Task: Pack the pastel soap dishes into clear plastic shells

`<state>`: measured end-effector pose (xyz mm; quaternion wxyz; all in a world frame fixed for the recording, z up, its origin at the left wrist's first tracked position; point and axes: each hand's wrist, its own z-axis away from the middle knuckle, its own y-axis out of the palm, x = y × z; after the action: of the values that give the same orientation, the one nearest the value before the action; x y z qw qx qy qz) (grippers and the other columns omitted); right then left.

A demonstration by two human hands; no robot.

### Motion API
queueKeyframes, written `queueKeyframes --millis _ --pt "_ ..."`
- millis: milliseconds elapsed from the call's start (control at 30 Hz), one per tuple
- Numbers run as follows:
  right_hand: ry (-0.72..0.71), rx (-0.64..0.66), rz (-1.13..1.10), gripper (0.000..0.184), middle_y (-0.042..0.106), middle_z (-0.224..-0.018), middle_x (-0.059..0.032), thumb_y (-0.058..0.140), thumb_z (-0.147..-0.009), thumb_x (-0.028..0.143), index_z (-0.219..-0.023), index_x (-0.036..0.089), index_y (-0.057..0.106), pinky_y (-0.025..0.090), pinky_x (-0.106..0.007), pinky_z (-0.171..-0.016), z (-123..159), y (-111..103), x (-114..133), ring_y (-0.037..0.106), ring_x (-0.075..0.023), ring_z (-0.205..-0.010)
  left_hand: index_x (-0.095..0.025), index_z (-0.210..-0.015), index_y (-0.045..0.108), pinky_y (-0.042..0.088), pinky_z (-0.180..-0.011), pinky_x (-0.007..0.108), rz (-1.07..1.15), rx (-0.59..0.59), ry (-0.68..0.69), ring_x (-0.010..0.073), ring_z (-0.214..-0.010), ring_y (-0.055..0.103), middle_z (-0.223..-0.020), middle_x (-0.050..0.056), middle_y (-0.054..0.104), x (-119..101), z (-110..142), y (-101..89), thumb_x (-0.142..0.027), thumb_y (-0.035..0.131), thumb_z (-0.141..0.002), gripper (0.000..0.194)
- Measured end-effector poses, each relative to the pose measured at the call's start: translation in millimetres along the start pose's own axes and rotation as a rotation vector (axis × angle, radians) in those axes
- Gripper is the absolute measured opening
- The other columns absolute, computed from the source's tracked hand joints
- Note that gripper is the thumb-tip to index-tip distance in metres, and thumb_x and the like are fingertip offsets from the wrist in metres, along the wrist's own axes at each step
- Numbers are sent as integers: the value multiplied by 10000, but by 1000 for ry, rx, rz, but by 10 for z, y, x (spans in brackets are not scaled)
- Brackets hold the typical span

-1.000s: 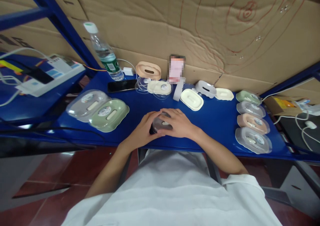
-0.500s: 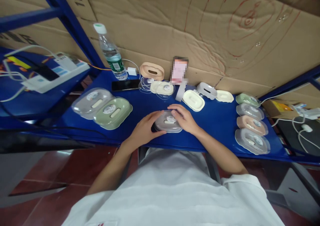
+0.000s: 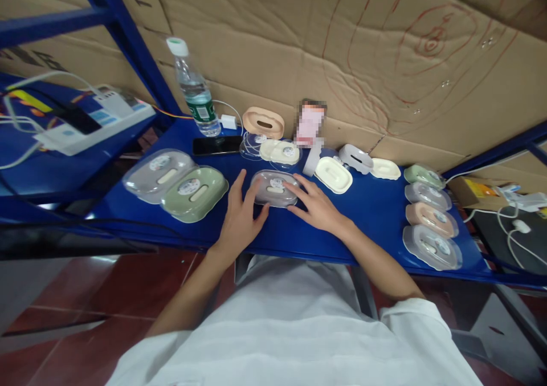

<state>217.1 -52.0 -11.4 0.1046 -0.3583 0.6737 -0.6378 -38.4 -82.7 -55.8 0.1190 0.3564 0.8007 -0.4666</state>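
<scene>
A grey soap box with a clear lid (image 3: 274,187) lies on the blue shelf (image 3: 367,203) in front of me. My left hand (image 3: 241,215) rests flat to its left, fingers stretched out and touching its left end. My right hand (image 3: 315,204) lies flat to its right, fingertips against its right end. Neither hand grips anything.
A grey box (image 3: 159,175) and a green box (image 3: 195,193) lie at left. Several lidded boxes (image 3: 431,215) form a column at right. Cream and pink box parts (image 3: 333,175), a water bottle (image 3: 195,89) and a black phone (image 3: 217,145) stand along the cardboard wall. Cables (image 3: 517,226) lie far right.
The grey box has moved away from me toward the shelf's middle. Both hands, earlier cupped over it, have opened and now lie flat at its ends.
</scene>
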Motion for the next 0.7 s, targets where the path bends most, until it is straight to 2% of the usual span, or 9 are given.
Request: queueKeyframes --millis 100,233,333,400,500,600,633,700 --pt "-16 -28 90 595 433 -1695 -200 540 -1110 433 -1672 257 454 501 -610 -1165 -186 35 67 534 -394 -1464 -252 -1601 488 359 -1286 636 -25 -22 80 400 -1620 355 -1746 201 322 -46 -7 -22 -330 607 -1063 556" --pt "-3 -165 57 553 614 -1539 -190 379 -1154 424 -1641 187 490 472 -559 -1198 -594 -60 15 576 -352 -1403 -255 -1518 594 378 -1259 633 -104 66 142 402 -1555 449 -1667 195 458 -84 -15 -26 -319 608 -1059 463" --pt "59 -201 78 530 649 -1513 -197 323 -1140 281 -1613 130 508 464 -550 -1196 -833 -145 -86 589 -349 -1394 -242 -1540 586 344 -1264 661 -179 137 147 414 -1539 472 -1665 204 484 -99 -23 -12 -339 588 -1071 478" --pt "81 -186 141 509 649 -1513 -215 366 -1115 238 -1566 102 558 456 -571 -1183 -858 -176 -150 586 -372 -1395 -223 -1572 558 333 -1269 669 -211 136 118 423 -1550 461 -1685 220 460 -103 -26 -1 -356 581 -1075 515" --pt "75 -216 228 463 628 -1534 -220 437 -1108 274 -1495 106 627 377 -607 -1229 -662 -204 -268 538 -392 -1445 -174 -1609 517 350 -1260 671 -240 107 72 452 -1592 399 -1710 263 404 -93 -25 17 -379 580 -1075 575" --pt "122 -282 287 417 584 -1579 -211 484 -1098 311 -1425 136 674 275 -654 -1273 -264 -249 -460 479 -406 -1495 -174 -1671 437 353 -1245 702 -231 96 29 483 -1634 312 -1754 270 324 -73 -15 35 -391 588 -1070 656" --pt "160 -302 298 399 589 -1568 -210 498 -1095 327 -1393 146 691 282 -660 -1264 -113 -268 -538 480 -411 -1492 -189 -1687 412 349 -1243 712 -220 95 18 487 -1642 292 -1767 260 301 -67 -10 41 -392 593 -1066 678" --pt "251 -333 305 378 626 -1508 -207 526 -1092 378 -1339 166 718 364 -640 -1206 173 -304 -689 524 -413 -1441 -214 -1707 379 342 -1246 722 -204 98 15 490 -1651 267 -1785 244 271 -58 -3 52 -393 603 -1061 707"
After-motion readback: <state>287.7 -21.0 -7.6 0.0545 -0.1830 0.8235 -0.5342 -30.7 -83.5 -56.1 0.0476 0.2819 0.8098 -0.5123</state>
